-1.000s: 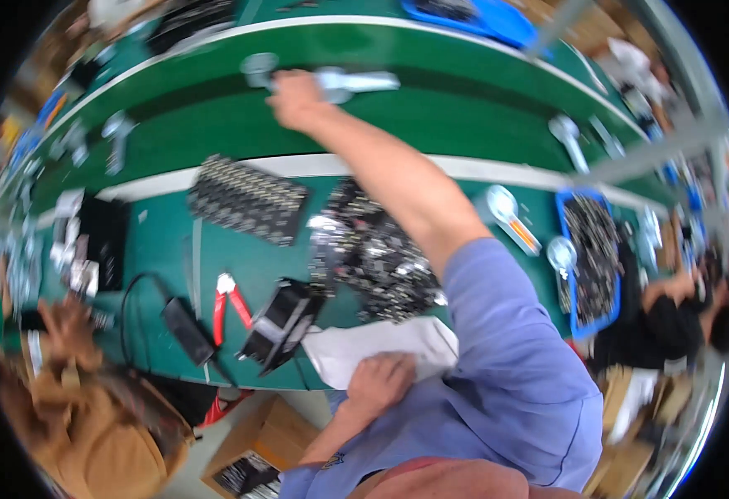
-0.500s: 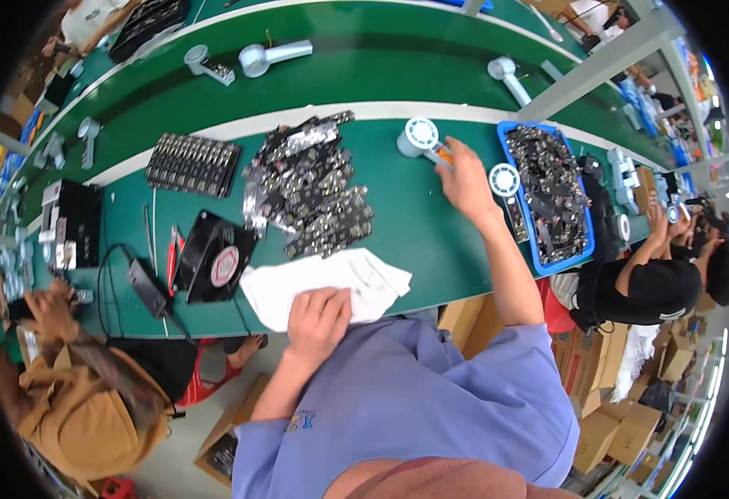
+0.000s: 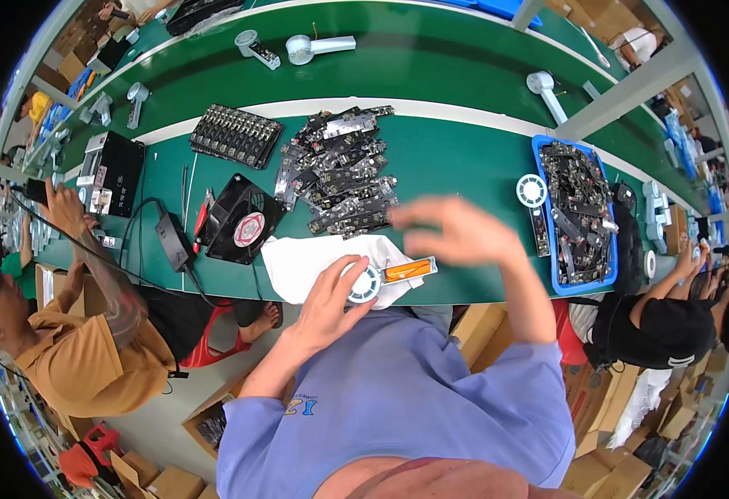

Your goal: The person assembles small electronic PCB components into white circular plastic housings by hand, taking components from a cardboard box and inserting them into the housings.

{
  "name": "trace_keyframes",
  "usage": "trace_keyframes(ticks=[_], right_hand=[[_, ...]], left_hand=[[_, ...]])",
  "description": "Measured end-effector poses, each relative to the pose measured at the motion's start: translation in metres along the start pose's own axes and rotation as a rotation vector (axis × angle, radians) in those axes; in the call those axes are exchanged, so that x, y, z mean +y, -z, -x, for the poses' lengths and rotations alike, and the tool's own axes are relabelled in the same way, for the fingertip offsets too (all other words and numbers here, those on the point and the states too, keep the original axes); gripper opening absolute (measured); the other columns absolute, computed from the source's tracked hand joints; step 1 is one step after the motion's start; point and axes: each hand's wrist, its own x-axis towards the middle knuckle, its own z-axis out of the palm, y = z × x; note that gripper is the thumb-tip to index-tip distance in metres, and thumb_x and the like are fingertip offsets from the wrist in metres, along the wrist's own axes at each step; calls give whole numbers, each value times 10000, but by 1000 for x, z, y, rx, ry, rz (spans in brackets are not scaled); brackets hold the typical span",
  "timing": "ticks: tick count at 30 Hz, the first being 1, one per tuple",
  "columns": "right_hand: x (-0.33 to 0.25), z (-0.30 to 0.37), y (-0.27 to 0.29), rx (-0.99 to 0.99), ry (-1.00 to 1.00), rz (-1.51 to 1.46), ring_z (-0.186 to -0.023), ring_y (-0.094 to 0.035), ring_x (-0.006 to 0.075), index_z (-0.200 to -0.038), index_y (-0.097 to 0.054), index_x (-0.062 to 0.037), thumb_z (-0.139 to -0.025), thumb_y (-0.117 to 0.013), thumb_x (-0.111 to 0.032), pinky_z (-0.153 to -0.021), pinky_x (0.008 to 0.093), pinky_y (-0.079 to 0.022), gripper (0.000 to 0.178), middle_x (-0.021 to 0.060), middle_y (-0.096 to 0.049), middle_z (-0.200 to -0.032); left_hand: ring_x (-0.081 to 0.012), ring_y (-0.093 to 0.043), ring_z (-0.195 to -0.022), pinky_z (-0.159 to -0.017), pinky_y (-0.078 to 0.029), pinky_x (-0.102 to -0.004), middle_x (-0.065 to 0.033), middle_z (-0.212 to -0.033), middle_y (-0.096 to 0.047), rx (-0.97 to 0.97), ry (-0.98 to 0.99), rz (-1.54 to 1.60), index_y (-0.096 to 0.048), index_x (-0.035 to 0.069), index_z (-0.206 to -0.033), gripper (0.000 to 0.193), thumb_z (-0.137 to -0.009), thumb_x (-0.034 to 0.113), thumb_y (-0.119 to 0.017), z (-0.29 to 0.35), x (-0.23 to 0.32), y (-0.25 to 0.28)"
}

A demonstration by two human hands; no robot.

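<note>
My left hand [image 3: 324, 306] grips the round white head of an opened handheld fan [image 3: 367, 287]. Its handle points right, exposing an orange battery [image 3: 409, 270]. Below it a white cloth [image 3: 291, 264] lies at the table's near edge. My right hand [image 3: 456, 233], blurred by motion, hovers to the right of a pile of circuit boards [image 3: 349, 166]. Its fingers stretch left, apart, and nothing shows in them. Another fan part with a round white head [image 3: 532, 191] and a circuit board in its handle lies beside the blue basket at right.
The blue basket [image 3: 559, 289] holds many dark circuit boards. Left of the pile are stacked board panels [image 3: 235, 135], a black cooling fan [image 3: 240, 220], red-handled pliers [image 3: 204, 218] and a power adapter [image 3: 175, 241]. Co-workers sit on both sides. More fan housings [image 3: 319, 48] lie beyond the white rail.
My right hand has left the far side of the table and come nearer the board pile. The handheld fan it was touching there is now in my left hand, over the cloth.
</note>
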Motion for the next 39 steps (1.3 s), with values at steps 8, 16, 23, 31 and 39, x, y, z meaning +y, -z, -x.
trace_keyframes(ticks=[8, 16, 23, 31, 39], right_hand=[[139, -152, 38, 489, 25, 463, -1213, -618, 415, -1248, -701, -17, -931, -671, -17, -1068, 501, -487, 319, 201, -703, -1250], [112, -137, 28, 442, 25, 421, -1104, -637, 412, -1152, -681, 4, -921, -591, 78, -938, 490, -536, 259, 184, -618, -1131], [104, -132, 19, 737, -54, 435, -1047, -662, 451, -1104, -627, 18, -892, -542, 75, -896, 527, -539, 235, 244, -686, -1074], [106, -221, 22, 381, 34, 241, -1053, -674, 486, -1151, -524, 4, -978, -583, -58, -920, 554, -517, 193, 277, -711, -1053], [92, -201, 27, 306, 48, 201, -1008, -675, 485, -1151, -513, 12, -999, -587, -72, -872, 529, -512, 188, 265, -709, -1038]], left_hand=[[-387, -604, -1259, -1044, -512, -446, -199, -1419, -568, -30, 30, -56, -518, 35, -1493, 772, -811, 105, -873, -4, 10, 7], [-392, -629, -1225, -1015, -531, -448, -195, -1413, -572, -21, 31, -36, -527, 30, -1475, 752, -811, 103, -871, -4, 5, 7], [-392, -624, -1238, -1030, -525, -444, -200, -1411, -574, -26, 41, -23, -528, 36, -1480, 750, -815, 102, -868, -8, 2, 8], [-381, -628, -1183, -966, -526, -439, -175, -1407, -564, 3, 23, -33, -519, 58, -1499, 756, -822, 115, -850, -7, 7, 2], [-377, -634, -1188, -981, -530, -433, -179, -1404, -574, -5, 35, -30, -527, 55, -1491, 757, -814, 105, -860, 0, 11, 2]])
